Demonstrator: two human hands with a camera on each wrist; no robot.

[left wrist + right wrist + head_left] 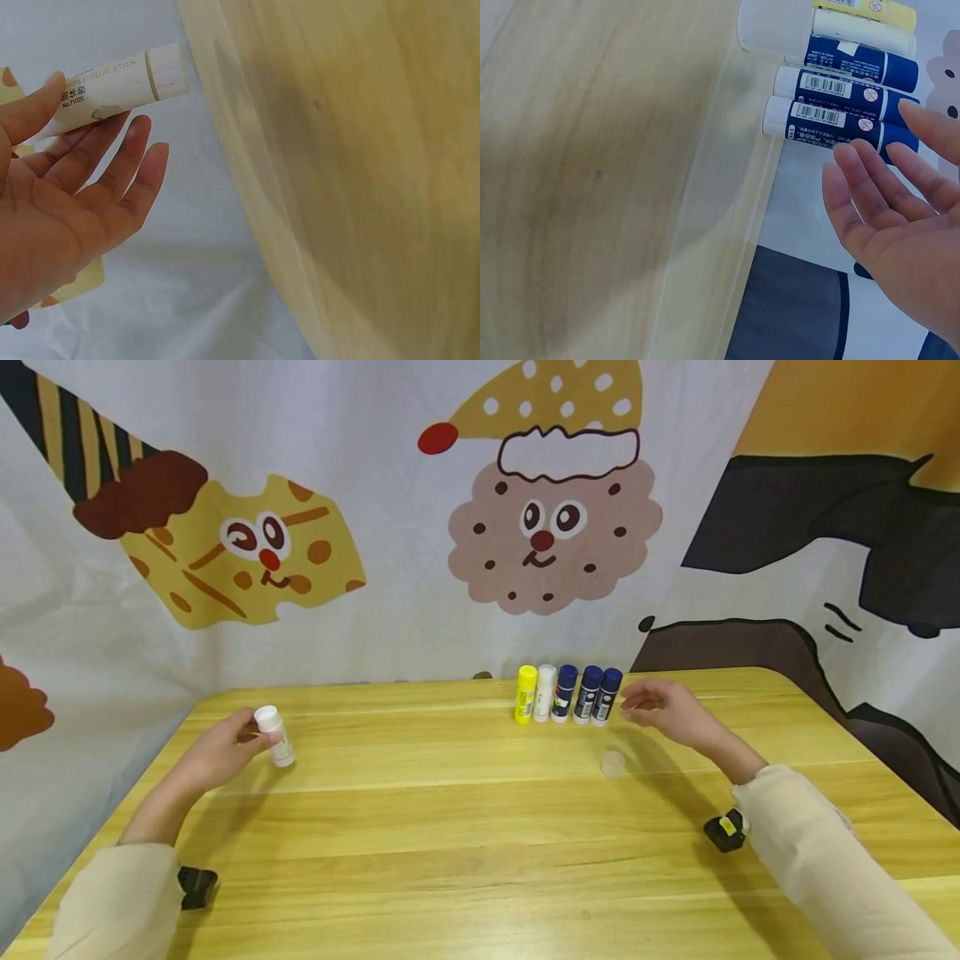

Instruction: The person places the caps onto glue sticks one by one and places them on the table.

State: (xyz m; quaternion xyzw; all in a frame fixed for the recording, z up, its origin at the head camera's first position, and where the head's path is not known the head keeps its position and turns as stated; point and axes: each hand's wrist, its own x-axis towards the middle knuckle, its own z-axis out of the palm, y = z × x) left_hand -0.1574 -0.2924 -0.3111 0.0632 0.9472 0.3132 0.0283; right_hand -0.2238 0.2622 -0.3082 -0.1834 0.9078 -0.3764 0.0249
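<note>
At the table's left side my left hand pinches a white glue stick between thumb and fingers. The left wrist view shows the lettering on this white glue stick; its remaining fingers are spread below. On the right, my right hand is just beside a row of glue sticks, nearest to the rightmost dark blue glue stick. In the right wrist view the fingertips overlap the cap end of that blue glue stick, with the fingers loosely bent and the thumb apart.
Along the back edge stand a yellow glue stick, another white glue stick and two more dark blue glue sticks, side by side. In front of them lies a small translucent round piece. A printed cloth hangs behind the wooden table.
</note>
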